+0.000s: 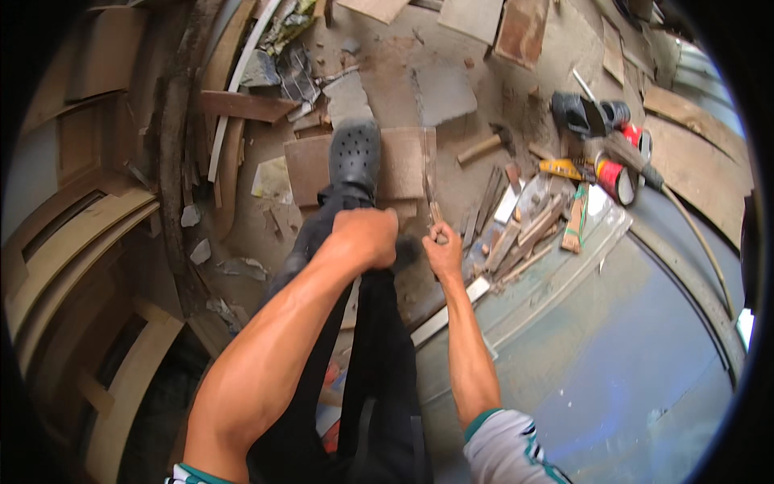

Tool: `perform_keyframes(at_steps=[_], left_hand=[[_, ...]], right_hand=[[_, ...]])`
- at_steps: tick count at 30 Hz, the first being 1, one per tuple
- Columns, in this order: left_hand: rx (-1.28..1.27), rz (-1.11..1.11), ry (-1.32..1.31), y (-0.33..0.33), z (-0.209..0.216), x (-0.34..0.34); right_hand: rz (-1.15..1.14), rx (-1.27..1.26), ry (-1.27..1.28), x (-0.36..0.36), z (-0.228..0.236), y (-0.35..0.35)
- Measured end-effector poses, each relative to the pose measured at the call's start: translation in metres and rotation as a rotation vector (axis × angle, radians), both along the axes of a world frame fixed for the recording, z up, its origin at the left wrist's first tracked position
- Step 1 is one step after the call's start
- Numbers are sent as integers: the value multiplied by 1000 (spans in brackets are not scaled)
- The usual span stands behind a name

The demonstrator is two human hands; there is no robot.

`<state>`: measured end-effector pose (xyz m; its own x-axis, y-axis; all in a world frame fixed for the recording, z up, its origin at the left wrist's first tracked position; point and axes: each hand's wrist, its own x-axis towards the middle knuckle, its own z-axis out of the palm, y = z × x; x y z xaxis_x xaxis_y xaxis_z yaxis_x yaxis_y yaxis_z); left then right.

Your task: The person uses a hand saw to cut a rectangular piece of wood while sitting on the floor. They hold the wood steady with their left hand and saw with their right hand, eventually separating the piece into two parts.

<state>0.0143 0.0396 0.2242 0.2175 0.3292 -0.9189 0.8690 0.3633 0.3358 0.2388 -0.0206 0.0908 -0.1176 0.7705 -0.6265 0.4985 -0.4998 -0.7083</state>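
Note:
My right hand (443, 248) is closed around a slim tool with a wooden end (436, 213); its exact kind is not clear. A thin dark strip extends from it along the right edge of a brown wooden board (401, 165). My foot, in a dark grey clog (355, 155), presses on that board, which lies on the ground. Over my bent leg, near the knee, is my left hand (367, 238), with its fingers curled under. Whatever that hand may hold is hidden.
A hammer (481, 148) lies beyond the board. Wood scraps (528, 234) sit to the right on a grey-blue panel (580, 347), near a red can (615, 179), a yellow tool (560, 168) and a power tool with a cord (637, 157). Wooden frames (81, 258) stand at left.

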Motion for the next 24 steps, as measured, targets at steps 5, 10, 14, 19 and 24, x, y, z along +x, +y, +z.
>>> perform_keyframes(at_steps=[5,10,14,19,24], left_hand=[[-44,47,56,-21,-4,-18],[-40,-33,49,-6,-2,3],[-14,-84,58,-9,-8,5],[20,-19,70,-9,3,-3],[51,-72,12,-13,-4,15]], right_hand=[[65,-110,-41,-12,88,-41],[44,152,-41,-11,14,-9],[29,-41,-25,-22,-8,8],[108,-89,56,15,101,-54],[-44,340,47,9,17,-38]])
